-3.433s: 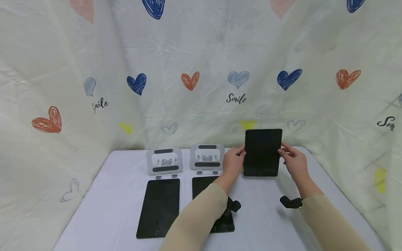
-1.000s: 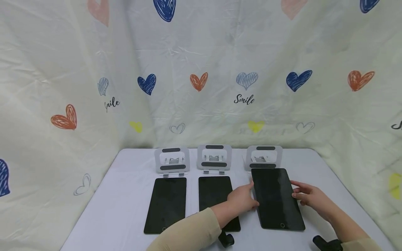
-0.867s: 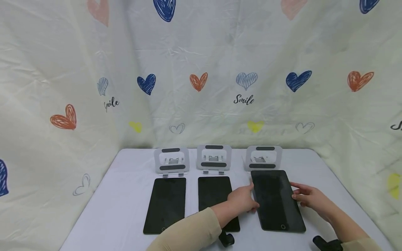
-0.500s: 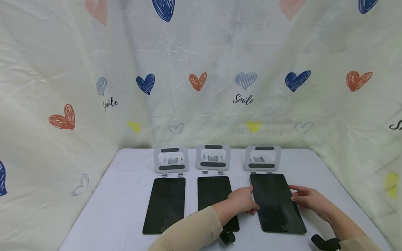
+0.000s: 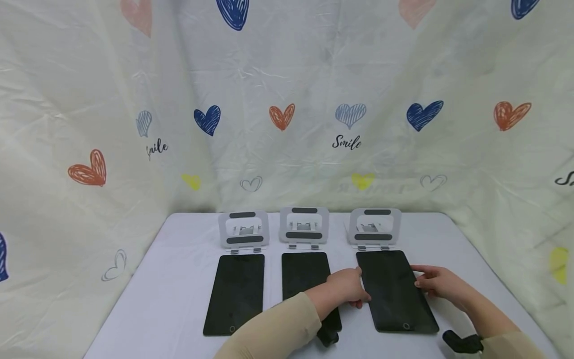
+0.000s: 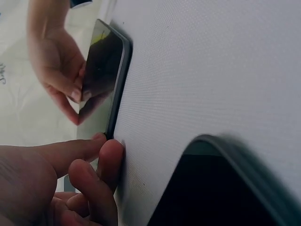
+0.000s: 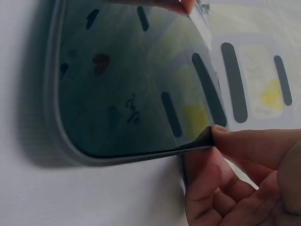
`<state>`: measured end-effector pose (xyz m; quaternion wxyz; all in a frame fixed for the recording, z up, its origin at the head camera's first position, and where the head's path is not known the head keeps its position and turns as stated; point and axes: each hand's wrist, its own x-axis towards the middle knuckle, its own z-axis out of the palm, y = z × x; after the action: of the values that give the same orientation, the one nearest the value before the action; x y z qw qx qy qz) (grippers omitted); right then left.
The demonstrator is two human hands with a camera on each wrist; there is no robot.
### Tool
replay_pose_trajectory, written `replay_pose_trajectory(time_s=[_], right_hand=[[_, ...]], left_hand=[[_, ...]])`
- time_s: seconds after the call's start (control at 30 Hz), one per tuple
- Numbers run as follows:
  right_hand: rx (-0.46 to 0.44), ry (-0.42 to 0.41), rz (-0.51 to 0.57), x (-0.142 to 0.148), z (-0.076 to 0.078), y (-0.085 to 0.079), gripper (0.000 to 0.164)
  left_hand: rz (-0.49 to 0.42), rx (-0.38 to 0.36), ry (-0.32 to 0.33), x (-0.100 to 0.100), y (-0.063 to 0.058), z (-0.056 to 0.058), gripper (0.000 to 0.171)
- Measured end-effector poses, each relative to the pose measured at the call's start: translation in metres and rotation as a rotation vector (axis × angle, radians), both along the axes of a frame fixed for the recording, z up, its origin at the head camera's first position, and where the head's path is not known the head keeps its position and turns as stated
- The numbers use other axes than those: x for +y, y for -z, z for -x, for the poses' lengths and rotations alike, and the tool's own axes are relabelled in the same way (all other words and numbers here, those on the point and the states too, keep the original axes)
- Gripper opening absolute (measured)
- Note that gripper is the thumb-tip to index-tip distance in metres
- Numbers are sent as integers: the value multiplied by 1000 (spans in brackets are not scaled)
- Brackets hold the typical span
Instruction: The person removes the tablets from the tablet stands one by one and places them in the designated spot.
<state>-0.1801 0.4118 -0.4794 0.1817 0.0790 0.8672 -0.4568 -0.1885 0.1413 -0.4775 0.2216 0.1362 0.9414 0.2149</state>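
The rightmost of three black tablets [image 5: 394, 291] lies on the white cloth, tilted slightly clockwise, its round button toward the person. At its left edge my left hand [image 5: 345, 286] pinches the side, thumb and finger meeting the rim in the left wrist view. My right hand [image 5: 441, 285] grips the opposite edge; seen from the right wrist, the thumb is on top of the rim [image 7: 202, 141] and other fingers curl beneath. Behind this tablet stands a grey-white tablet stand [image 5: 373, 237] with dark pads, holding nothing.
A middle tablet [image 5: 300, 274], partly covered by my left arm, and a left tablet [image 5: 235, 294] lie on the cloth. Behind them are two matching stands, the middle stand [image 5: 304, 235] and left stand [image 5: 244, 240]. A heart-printed curtain [image 5: 287, 164] hangs behind the table.
Both hands have brought the right tablet from upright at the back down toward the person, uncovering the right stand. Over the last second it has shifted slightly nearer and lower.
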Motion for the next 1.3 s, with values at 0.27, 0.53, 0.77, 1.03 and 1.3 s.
replay_pose_trajectory(time_s=[0.27,0.53,0.77,1.03,1.3], right_hand=[[-17,-27,-43,-2,5,-5,57],[-47,-14,-79,-6,7,-8,55],[-40,-30,-122,-4,11,-6,54],[-36,-43,-104,-4,11,-3,52],[5,-46,-118,-3,8,-3,50]], left_hand=[[11,18,-4,1,1,-1,72],[43,41,4,2,3,-2,73],[50,38,-10,2,-1,-6,74],[60,34,-4,0,-4,-7,72],[-8,-7,-38,-1,-5,-6,62]])
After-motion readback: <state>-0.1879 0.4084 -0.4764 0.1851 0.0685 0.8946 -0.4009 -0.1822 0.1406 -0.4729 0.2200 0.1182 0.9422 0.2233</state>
